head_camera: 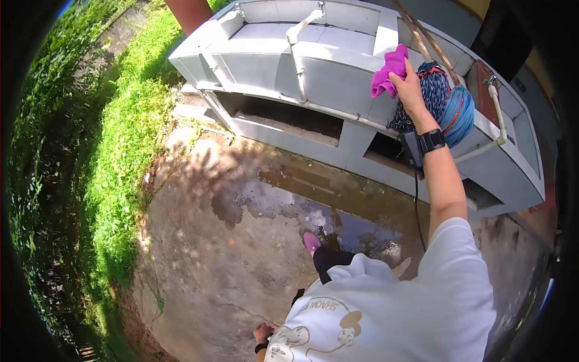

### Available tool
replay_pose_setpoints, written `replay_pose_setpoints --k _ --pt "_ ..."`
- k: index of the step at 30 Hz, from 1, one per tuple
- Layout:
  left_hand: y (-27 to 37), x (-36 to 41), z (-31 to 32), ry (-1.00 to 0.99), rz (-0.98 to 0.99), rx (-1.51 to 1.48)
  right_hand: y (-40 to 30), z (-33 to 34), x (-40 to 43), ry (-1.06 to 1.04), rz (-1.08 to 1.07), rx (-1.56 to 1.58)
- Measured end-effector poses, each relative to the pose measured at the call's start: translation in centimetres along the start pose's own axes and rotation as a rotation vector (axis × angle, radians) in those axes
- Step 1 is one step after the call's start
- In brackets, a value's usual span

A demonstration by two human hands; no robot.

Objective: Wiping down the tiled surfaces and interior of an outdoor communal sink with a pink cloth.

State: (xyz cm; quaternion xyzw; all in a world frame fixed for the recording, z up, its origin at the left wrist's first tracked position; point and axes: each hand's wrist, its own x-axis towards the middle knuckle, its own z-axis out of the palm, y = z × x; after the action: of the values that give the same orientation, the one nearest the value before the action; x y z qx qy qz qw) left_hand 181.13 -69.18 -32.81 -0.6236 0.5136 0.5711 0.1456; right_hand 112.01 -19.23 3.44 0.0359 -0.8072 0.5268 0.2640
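Note:
My right hand (409, 90) is stretched out over the front edge of a white-tiled wash trough (267, 72), fingers and thumb closed on a crumpled magenta cloth (390, 71). Right beside that hand hang two mop heads, one of dark blue and white yarn (432, 90) and one of light blue strands (457, 115). Their wooden handles (420, 38) lean back across the trough. Low by my side is my left hand (262, 332), small and partly cut off by my shirt; its finger position is unclear, and I see nothing in it.
White pipes with taps (296, 59) rise along the trough's front, and another tap pipe (496, 108) stands at the right. Puddled water (289, 203) lies on the concrete floor (217, 271) before the trough. Green plants (117, 181) border the left side. A cable (417, 203) hangs from my right wrist.

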Motion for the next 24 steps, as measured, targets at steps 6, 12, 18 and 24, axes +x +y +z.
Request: replay_pose_setpoints --k 6,12,18,24 --pt "-2.3 1.0 -4.7 -0.077 0.289 0.740 5.4 5.7 4.2 -0.118 0.129 -1.143" --pt "4.7 4.9 -3.3 -0.141 0.080 0.570 3.0 19.1 6.5 -0.337 -0.147 -1.024" --pt "15.2 9.0 -4.2 -0.196 0.056 0.478 3.0 24.5 7.8 -0.166 -0.436 -0.984" --pt "24.3 12.6 -7.2 -0.163 0.008 0.316 6.4 14.2 3.9 0.051 -0.509 -1.123"
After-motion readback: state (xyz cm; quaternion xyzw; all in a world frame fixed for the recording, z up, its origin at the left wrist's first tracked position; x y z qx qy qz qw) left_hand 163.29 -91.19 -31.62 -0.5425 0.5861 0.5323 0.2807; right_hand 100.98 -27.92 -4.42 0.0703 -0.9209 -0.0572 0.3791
